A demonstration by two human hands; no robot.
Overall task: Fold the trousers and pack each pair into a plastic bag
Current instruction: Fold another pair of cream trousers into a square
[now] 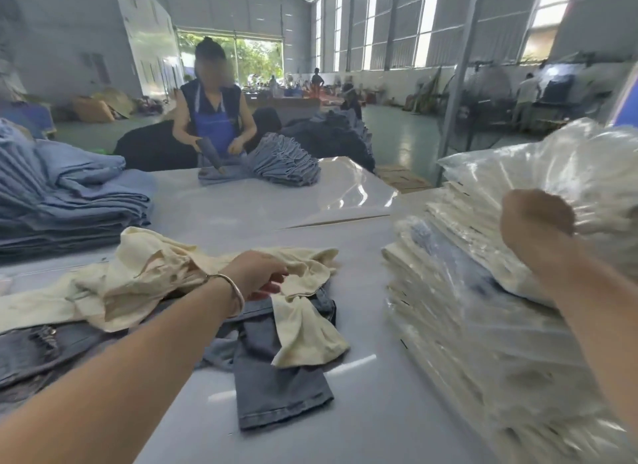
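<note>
Writing: no brand, label or lettering can be read on any garment or bag; the print is too blurred to make out.

Left hand: the left hand (257, 273) reaches forward over the table (376, 394), a metal bangle (231, 289) on its wrist. Its fingers curl down into the cream trousers (165, 270), pinching a fold of the cloth.

Cream trousers: crumpled and unfolded, their long axis running left to right under and beyond the left fingers. One end trails away to the left; the other end drops toward the viewer just right of the fingertips.

Denim trousers: a grey-blue pair (279, 391) lies beneath the cream cloth, directly below the left fingers. One leg points toward the viewer, hem nearest.

Right hand: the right hand (537, 222) is raised to the right, fingers curled tight round the gathered mouth of a plastic bag (587, 173), which billows up and away beyond the knuckles.

Packed stack: bagged cream trousers (483, 325) are piled beneath the right hand, touching the lifted bag's lower edge.

Further off: well beyond the left fingers, a stack of blue denim (62, 201) sits at the far left. Across the table a person in a blue apron (214, 125) holds a dark tool over more folded denim (286, 159).
</note>
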